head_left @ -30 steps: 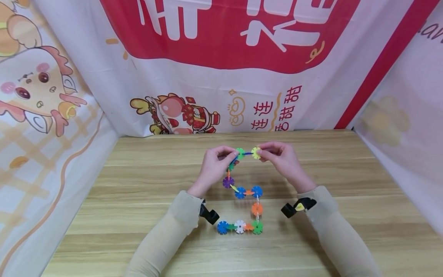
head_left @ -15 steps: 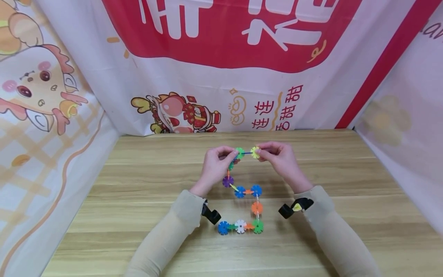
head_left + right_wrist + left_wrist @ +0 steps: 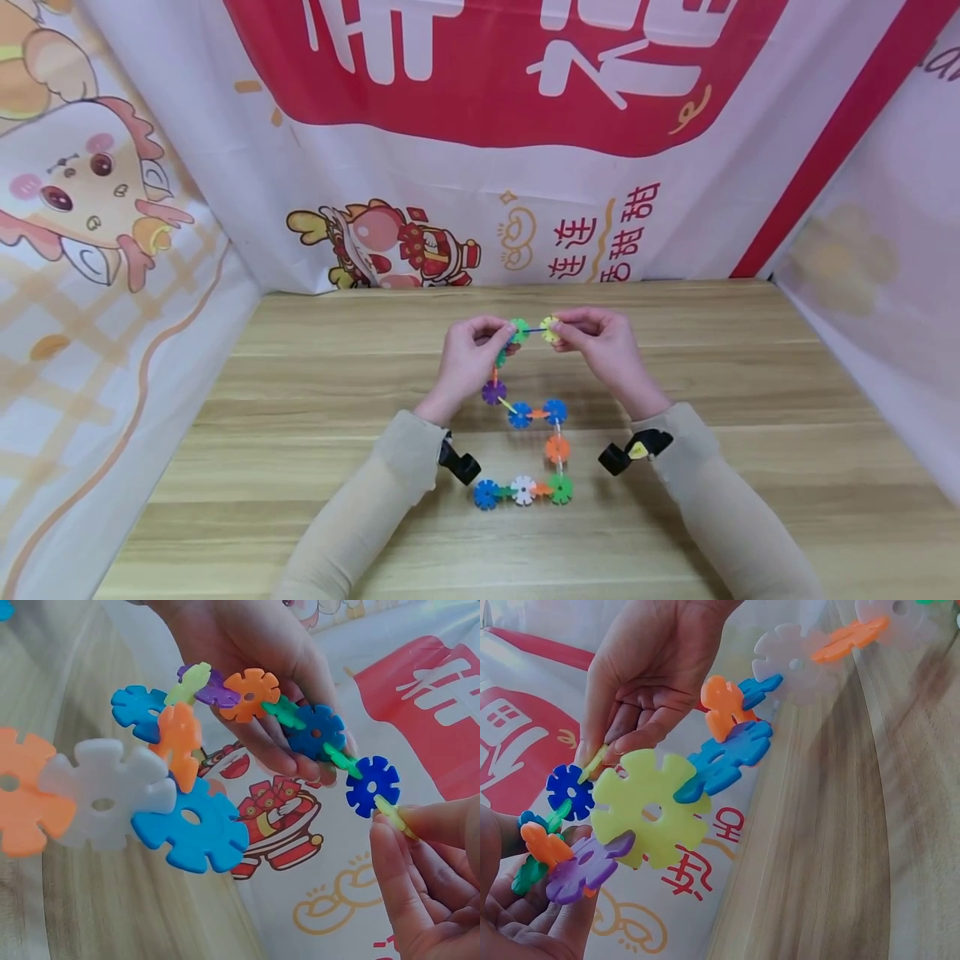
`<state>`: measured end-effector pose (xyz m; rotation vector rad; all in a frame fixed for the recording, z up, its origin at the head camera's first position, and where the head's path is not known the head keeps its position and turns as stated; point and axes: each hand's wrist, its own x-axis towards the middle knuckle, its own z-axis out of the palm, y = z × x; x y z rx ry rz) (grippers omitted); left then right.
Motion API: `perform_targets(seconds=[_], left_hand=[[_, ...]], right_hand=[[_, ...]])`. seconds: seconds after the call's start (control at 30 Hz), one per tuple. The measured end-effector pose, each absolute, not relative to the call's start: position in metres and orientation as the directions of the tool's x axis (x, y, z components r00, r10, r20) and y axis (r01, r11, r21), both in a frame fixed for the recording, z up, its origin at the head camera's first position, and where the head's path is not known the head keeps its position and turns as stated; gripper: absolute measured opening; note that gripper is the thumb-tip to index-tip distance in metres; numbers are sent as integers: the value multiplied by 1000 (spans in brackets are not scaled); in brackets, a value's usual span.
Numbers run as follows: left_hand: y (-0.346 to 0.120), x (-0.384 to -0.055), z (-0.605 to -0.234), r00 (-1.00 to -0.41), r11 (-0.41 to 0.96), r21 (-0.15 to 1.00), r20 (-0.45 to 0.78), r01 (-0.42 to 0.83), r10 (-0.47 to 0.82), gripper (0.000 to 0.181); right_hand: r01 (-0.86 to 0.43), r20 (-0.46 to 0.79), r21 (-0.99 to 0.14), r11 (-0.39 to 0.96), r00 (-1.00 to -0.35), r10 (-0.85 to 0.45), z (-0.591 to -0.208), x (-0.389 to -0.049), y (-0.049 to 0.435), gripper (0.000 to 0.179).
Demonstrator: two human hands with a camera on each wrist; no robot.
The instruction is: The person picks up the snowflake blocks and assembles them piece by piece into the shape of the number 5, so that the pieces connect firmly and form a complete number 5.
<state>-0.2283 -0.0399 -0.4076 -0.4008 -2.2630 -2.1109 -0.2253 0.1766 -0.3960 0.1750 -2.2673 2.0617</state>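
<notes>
A chain of colourful notched plastic snowflake discs winds across the middle of the head view. My left hand (image 3: 472, 354) grips its far part, thumb and fingers round a blue disc (image 3: 316, 733) beside the green disc (image 3: 519, 331). My right hand (image 3: 603, 354) pinches the yellow disc (image 3: 394, 816) at the chain's far end between thumb and fingertips. A dark blue disc (image 3: 373, 786), seen edge-on in the head view, links the green and yellow ones. Below my left hand follow a purple disc (image 3: 494, 392) and a larger yellow disc (image 3: 652, 808).
The chain's near end lies by the table's front, with a blue disc (image 3: 486, 494), a white disc (image 3: 522, 490) and a green disc (image 3: 560, 489). Wood-grain table (image 3: 315, 400) spreads around it. Printed cloth (image 3: 465, 167) hangs behind and at both sides.
My right hand has edged slightly left towards my left hand, with the yellow disc still pinched. My left hand keeps its hold in nearly the same place.
</notes>
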Motion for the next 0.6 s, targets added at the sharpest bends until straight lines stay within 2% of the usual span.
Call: perform_targets(seconds=[0.43, 0.6], left_hand=[[-45, -236, -403, -976, 73, 987, 128, 143, 178, 19], [-46, -240, -403, -976, 104, 986, 111, 132, 187, 19]], right_hand=[[-133, 127, -983, 126, -990, -59, -393, -231, 176, 27], [-133, 119, -971, 199, -990, -77, -394, -227, 184, 36]])
